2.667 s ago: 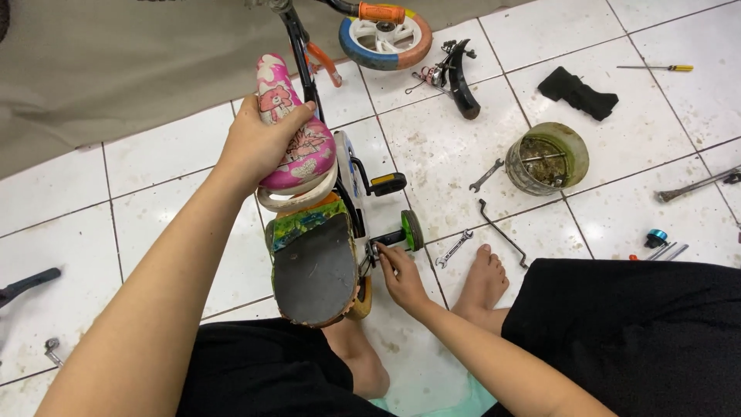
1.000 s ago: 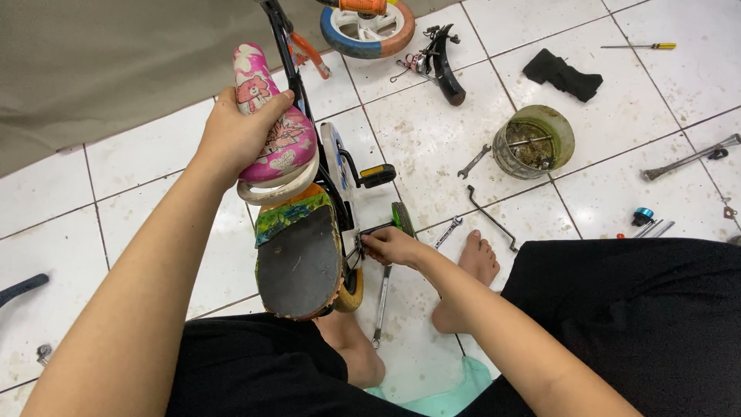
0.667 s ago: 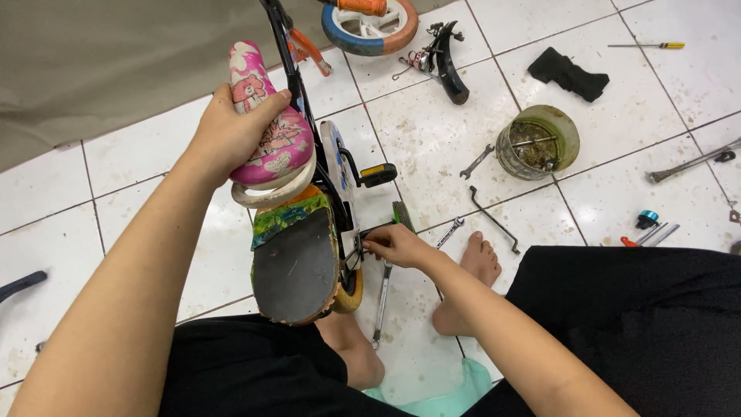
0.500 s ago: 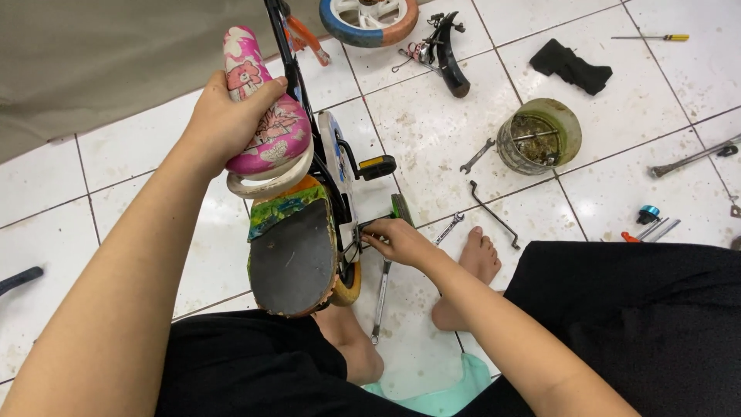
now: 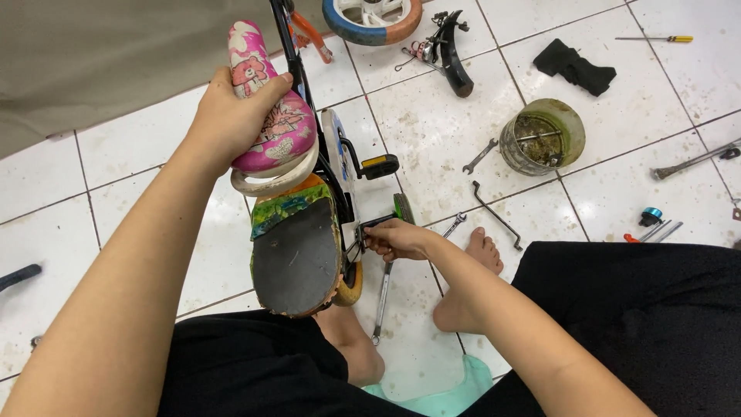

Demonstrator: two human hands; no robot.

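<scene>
Small child's bike (image 5: 324, 208) stood between my knees on white tiled floor (image 5: 440, 131). My left hand (image 5: 231, 116) gripped pink saddle (image 5: 270, 116) firmly, steadying frame. My right hand (image 5: 397, 238) pinched small part near rear wheel hub, fingers narrow; exact part hidden. Long wrench (image 5: 382, 297) lay just below. Rusty tin (image 5: 540, 139) sat far right, within reach.

A wrench (image 5: 381, 300) lay on the floor between the bicycle (image 5: 324, 193) and a bare foot (image 5: 471, 282). A tin (image 5: 542, 137) stood farther right, with a screwdriver (image 5: 654, 38) behind it.
</scene>
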